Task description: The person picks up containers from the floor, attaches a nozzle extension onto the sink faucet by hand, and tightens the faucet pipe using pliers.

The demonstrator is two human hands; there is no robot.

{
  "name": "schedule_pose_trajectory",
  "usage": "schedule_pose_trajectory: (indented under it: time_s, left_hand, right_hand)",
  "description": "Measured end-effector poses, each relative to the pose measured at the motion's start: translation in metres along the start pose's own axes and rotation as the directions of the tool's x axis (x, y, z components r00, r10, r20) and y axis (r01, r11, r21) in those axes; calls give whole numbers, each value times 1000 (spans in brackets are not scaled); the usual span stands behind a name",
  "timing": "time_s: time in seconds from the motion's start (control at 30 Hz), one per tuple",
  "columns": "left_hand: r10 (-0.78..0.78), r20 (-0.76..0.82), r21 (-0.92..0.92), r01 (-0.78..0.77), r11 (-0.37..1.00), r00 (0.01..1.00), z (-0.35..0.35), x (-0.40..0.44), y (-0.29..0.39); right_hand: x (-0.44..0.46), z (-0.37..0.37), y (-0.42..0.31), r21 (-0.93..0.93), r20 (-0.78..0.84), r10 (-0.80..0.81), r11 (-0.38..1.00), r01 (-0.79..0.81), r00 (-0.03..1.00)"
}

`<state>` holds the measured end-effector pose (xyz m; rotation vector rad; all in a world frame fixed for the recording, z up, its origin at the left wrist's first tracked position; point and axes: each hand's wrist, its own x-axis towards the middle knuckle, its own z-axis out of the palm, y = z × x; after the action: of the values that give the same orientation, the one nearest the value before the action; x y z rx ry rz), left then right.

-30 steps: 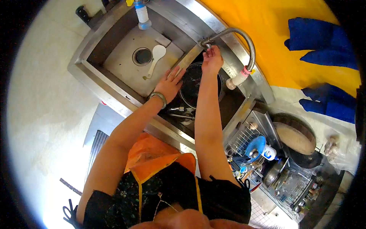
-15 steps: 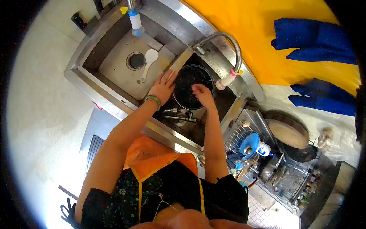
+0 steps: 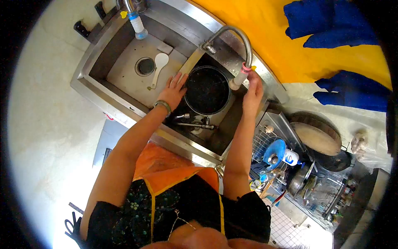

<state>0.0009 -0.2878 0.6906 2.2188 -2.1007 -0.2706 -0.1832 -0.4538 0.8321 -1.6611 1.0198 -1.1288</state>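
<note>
Inside the right-hand steel basin [image 3: 229,129]: round black pot [image 3: 207,92], sitting near a pale, pink-collared tap nozzle [image 3: 239,79]. Left hand [image 3: 171,95]: fingers spreading over the metal divider [image 3: 193,61], probably bracing. Right hand [image 3: 253,92]: fingers curling beside the nozzle, perhaps steadying; grip unclear.

Left basin: white paddle [image 3: 160,64] lying beside the round drain [image 3: 145,66]; blue-and-white nozzle [image 3: 137,27] hangs over the basin's far corner. Upper blue cloth [image 3: 315,18] on yellow sheet [image 3: 269,50]; lower blue cloth [image 3: 352,92] near the sheet's edge. Dish rack [image 3: 259,143]: blue lid [image 3: 275,154], with white bottle [image 3: 291,157] just beside. Round brown board [image 3: 317,137] tilted, near dark wok [image 3: 335,162].
</note>
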Motion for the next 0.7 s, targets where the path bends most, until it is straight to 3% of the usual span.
schedule_pose_trajectory:
  time_s: [0.07,0.1,0.23,0.43,0.7]
  left_hand:
    - [-8,33,22,7,1000,999,-7,0,1]
    - [-9,27,11,9,1000,1000,-7,0,1]
    - [-6,18,-12,6,1000,1000,-3,0,-1]
    - [-15,39,17,14,1000,999,-7,-1,1]
    - [-22,69,33,20,999,997,-13,1,0]
  right_hand:
    - [3,7,-13,-153,37,14,988,-9,999]
    - [4,7,-13,-242,61,-49,968,62,997]
    - [2,17,-7,-243,-30,-58,969,49,998]
    - [17,18,-4,-85,-10,3,996,-4,1000]
    - [4,17,-10,-215,-8,-8,977,6,1000]
